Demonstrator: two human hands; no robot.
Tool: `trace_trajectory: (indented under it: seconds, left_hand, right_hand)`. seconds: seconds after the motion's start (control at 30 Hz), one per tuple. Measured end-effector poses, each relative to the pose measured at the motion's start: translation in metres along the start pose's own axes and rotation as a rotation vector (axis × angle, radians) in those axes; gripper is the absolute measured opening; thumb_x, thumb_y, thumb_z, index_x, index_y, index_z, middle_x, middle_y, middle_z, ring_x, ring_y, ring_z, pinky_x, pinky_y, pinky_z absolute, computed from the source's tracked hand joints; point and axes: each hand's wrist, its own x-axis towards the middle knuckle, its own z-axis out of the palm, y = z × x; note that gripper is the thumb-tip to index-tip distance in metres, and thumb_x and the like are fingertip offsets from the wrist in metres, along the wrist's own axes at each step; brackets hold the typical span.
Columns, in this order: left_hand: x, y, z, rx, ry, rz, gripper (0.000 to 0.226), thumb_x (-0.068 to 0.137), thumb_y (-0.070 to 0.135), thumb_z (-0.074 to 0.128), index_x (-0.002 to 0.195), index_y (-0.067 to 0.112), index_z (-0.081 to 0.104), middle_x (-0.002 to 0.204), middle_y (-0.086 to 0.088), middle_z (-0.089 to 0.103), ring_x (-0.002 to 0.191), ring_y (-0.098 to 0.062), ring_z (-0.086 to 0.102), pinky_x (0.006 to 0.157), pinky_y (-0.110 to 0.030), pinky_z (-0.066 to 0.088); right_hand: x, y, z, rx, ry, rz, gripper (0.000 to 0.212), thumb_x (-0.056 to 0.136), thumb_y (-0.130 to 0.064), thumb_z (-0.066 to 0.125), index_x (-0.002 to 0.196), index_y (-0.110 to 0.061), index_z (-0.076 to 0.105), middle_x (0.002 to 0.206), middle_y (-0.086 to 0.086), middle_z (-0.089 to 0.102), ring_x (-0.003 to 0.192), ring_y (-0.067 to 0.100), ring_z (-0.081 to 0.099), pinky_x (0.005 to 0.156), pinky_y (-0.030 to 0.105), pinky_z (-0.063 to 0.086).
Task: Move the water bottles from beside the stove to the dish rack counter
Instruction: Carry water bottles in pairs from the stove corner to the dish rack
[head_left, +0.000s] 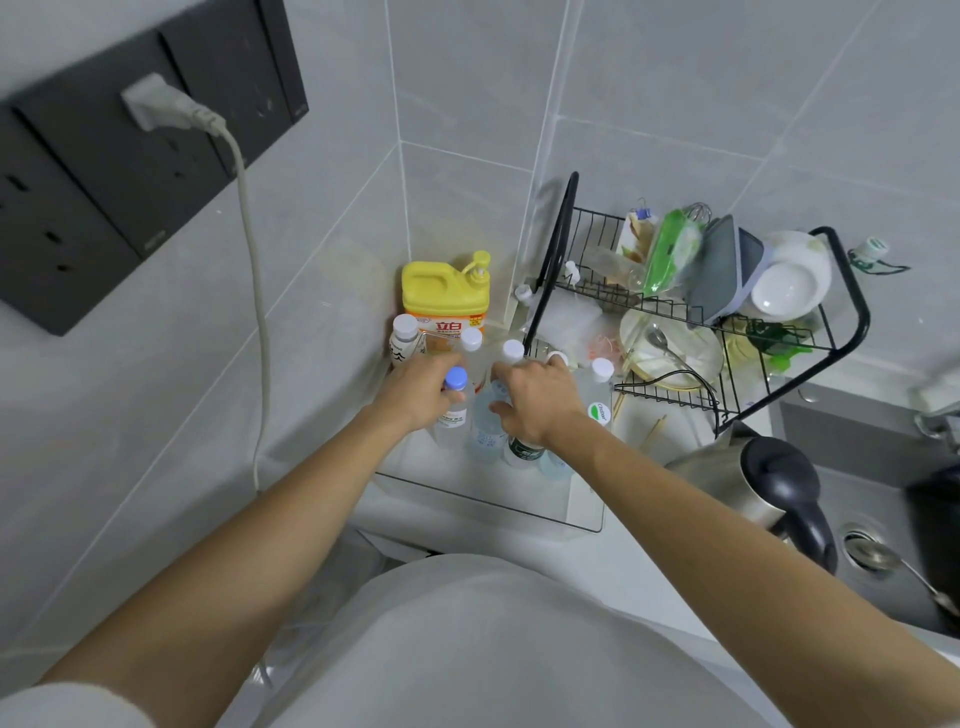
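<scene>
Clear bottles (488, 415) crowd the corner counter (519, 488) beside the dish rack (727, 332).
Left hand (421, 392) grips a blue-capped bottle (456, 397); right hand (535, 402) closes around another bottle; yellow jug (444, 293) stands behind.

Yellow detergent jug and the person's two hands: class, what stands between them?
In the head view, white-capped bottles stand between the yellow detergent jug and the left hand and right hand.
</scene>
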Motion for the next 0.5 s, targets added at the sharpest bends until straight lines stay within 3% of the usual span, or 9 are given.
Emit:
trace_trajectory:
  seconds: [0.13, 0.5]
  left_hand:
    - [0.0037, 0.0015, -0.0034, 0.02, -0.021, 0.025, 0.017, 0.09, 0.021, 0.075, 0.102, 0.018, 0.064, 0.089, 0.002, 0.063, 0.092, -0.033, 0.063, 0.078, -0.042, 0.055]
    - [0.0049, 0.0014, -0.0018, 0.013, -0.028, 0.019, 0.018, 0.092, 0.023, 0.076, 0.101, 0.014, 0.064, 0.094, -0.003, 0.068, 0.092, -0.033, 0.062, 0.079, -0.043, 0.052]
  right_hand:
    - [0.0004, 0.0003, 0.0007, 0.023, -0.004, 0.005, 0.028, 0.093, -0.036, 0.067, 0.116, -0.021, 0.06, 0.11, 0.008, 0.072, 0.105, 0.034, 0.067, 0.095, 0.042, 0.039]
    - [-0.0013, 0.0002, -0.0011, -0.016, -0.012, -0.012, 0.032, 0.094, -0.032, 0.068, 0.122, -0.022, 0.059, 0.113, 0.008, 0.07, 0.109, 0.033, 0.064, 0.095, 0.042, 0.041]
